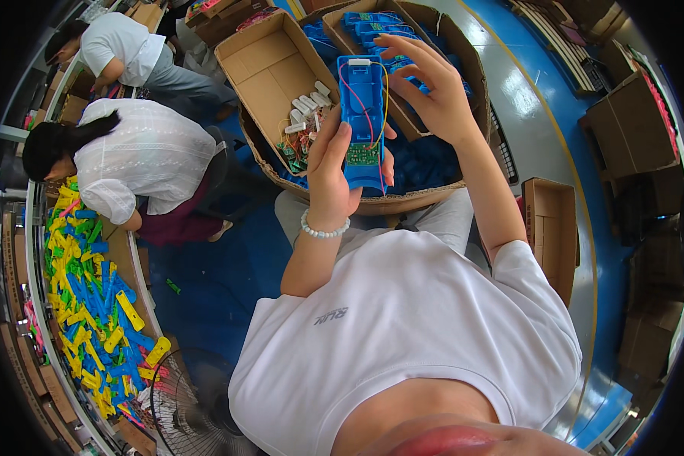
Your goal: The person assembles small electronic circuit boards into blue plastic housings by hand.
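My left hand (328, 163) grips a blue plastic casing (362, 110) upright over the boxes, thumb on its left edge and fingertips showing at its right. Inside the casing's lower part sits a green circuit board (362, 155). Red and yellow wires run from the board up to a white part (359, 62) at the casing's top end. Beside that end is my right hand (433, 87), fingers curved and apart, with nothing visible in it. Left of the casing, a cardboard box (262, 67) contains white cylindrical parts (308, 105) and small wired green boards (296, 152).
A large carton (425, 199) stands before me, with blue casings in it and in an inner box. Two people work at the left beside a bench of yellow, blue and green plastic pieces (99, 304). A fan (197, 399) stands lower left, an open carton (551, 235) at right.
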The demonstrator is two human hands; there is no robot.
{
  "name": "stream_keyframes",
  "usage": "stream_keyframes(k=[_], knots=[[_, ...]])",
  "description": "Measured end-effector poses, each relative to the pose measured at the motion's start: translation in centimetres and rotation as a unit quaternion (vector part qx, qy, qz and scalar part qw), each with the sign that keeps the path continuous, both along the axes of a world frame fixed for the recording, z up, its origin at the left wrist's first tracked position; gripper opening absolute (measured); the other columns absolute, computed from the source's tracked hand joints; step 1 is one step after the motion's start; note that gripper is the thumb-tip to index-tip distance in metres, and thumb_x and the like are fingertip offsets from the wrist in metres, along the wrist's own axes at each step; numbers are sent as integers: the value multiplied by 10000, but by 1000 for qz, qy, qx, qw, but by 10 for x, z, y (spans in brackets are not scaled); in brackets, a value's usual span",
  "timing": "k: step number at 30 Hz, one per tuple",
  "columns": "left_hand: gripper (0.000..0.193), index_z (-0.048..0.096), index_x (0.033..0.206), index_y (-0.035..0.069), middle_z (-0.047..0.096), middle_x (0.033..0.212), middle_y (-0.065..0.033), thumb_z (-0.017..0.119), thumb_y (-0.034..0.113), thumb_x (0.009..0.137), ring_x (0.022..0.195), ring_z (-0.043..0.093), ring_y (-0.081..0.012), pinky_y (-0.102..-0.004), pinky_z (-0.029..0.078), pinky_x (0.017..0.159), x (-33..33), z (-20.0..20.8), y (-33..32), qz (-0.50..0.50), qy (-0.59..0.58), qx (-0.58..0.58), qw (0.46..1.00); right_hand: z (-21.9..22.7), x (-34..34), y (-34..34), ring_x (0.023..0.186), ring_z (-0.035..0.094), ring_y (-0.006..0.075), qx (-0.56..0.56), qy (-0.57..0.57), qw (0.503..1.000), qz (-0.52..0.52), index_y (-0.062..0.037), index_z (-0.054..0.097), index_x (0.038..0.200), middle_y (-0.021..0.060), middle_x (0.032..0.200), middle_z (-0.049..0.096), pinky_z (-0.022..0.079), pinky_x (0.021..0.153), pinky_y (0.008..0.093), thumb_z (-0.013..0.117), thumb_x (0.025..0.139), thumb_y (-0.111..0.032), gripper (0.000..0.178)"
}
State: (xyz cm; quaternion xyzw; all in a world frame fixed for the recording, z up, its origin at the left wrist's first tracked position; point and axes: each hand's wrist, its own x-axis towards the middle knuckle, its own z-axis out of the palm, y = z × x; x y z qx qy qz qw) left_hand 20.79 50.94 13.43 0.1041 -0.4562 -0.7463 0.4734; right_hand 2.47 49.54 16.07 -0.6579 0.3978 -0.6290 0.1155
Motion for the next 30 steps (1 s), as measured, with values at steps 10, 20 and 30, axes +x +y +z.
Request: stream_keyframes(k=[10,20,30], knots=[[421,462,1290,-34,633,927,-216,392,305,1051,545,641,-237,-318,534,458,4,7,9,-46,15,26,999,-17,-7,-42,711,638,274,-269,163,941,-127,-6,680,932,112,814,670,509,603,328,733,721,34,222],[287,362,1269,40,648,921,-246,420,204,1040,564,649,-251,-334,542,467,11,-9,-10,104,-75,-89,988,-45,46,-6,690,577,66,182,-277,932,144,44,658,997,43,829,679,475,611,223,606,918,13,100],[304,321,1294,31,650,969,-177,439,125,1030,649,649,-176,-266,537,591,9,-22,-21,167,-138,-183,959,-36,52,-4,524,594,102,201,-355,891,197,59,617,1073,113,870,694,450,363,242,677,906,-91,233]])
